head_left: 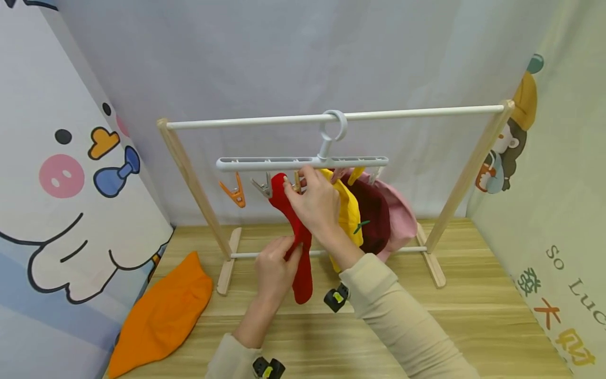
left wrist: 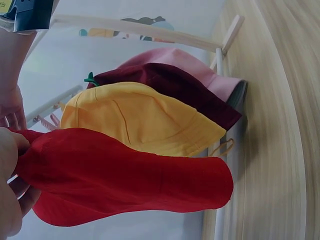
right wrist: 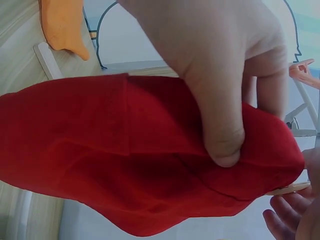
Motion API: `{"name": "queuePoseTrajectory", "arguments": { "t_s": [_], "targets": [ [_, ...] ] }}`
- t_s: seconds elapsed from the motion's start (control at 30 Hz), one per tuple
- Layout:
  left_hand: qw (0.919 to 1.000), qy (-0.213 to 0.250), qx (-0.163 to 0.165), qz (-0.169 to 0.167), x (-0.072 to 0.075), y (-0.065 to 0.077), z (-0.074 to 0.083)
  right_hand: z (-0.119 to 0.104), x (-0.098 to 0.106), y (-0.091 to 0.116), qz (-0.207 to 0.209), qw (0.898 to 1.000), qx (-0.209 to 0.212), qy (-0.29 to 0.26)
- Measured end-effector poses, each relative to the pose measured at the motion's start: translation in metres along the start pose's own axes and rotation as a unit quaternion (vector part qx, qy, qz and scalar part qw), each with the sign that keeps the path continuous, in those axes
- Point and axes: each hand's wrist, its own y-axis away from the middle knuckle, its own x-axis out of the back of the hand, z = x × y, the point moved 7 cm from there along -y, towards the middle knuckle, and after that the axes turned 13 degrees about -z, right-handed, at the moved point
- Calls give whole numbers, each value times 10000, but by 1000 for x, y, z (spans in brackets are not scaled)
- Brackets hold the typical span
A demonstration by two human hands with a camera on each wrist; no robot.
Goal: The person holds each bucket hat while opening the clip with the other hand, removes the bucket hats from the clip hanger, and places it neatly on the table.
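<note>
Cream sleeves [head_left: 407,321] nearest on my head feed. Left hand [head_left: 274,263] pinches the red hat [head_left: 303,281], held up below the hanger [head_left: 270,164], left of its hook. Right hand [head_left: 318,202], at hat's top, grips a tan clip [head_left: 297,181]. I see yellow hat [head_left: 350,210] just right, orange hat [head_left: 163,310] left, nearer, on the table [head_left: 487,310].

Plain red cloth [left wrist: 125,180]. Yellow hat [head_left: 349,210], maroon hat [head_left: 376,218], pink hat [head_left: 403,213], orange hat [head_left: 163,313]. Green sprig [left wrist: 91,79]. Pale grey hanger [head_left: 270,166]; orange clip [head_left: 240,196], grey clip [head_left: 265,186], yellow clip [head_left: 355,176]. White rail [head_left: 416,112], pale wood posts [head_left: 191,184]. Worktop [head_left: 473,316] yellowish brown, streaked grain. Cream sleeves [head_left: 402,316]. White cartoon bird [head_left: 28,131], pink cheek [head_left: 49,179].
</note>
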Motion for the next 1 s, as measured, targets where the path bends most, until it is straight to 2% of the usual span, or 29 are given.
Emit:
{"name": "queuePoseTrajectory", "arguments": {
  "t_s": [0.2, 0.77, 1.0],
  "targets": [
    [9998, 48, -40, 208, 1, -1, 0, 2, 1, 1, 43, 10000, -22, 19],
    [9994, -39, -94, 318, 3, -5, 4, 5, 5, 2, 148, 9997, -158, -71],
    [9998, -56, -95, 153, 1, -8, 5, 7, 3, 2, 90, 9997, -225, -54]
  ]
}}
